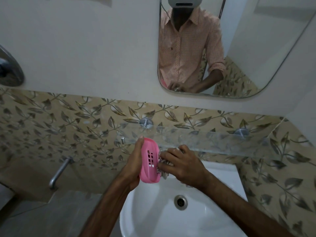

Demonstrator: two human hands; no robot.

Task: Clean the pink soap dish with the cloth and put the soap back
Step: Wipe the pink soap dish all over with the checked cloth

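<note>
**Dish mid-wipe, soap not yet back**

The left hand [135, 161] grips the pink soap dish [150, 163], tipped on edge above the sink [153, 211]. The right hand [184, 165] has its fingers [171, 151] curled round the cloth [163, 164], pressed to the dish's far side. Wiping looks underway, and the soap is out of sight. Behind are a glass shelf [213, 139], leaf-patterned tiles [68, 125] and a mirror [239, 48].

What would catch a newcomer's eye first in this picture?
The bright pink soap dish, gripped by the left hand above the white sink, stands out first. Beside it the right hand holds a cloth against its edge; up on the wall, the mirror reflects a checked shirt.
</note>
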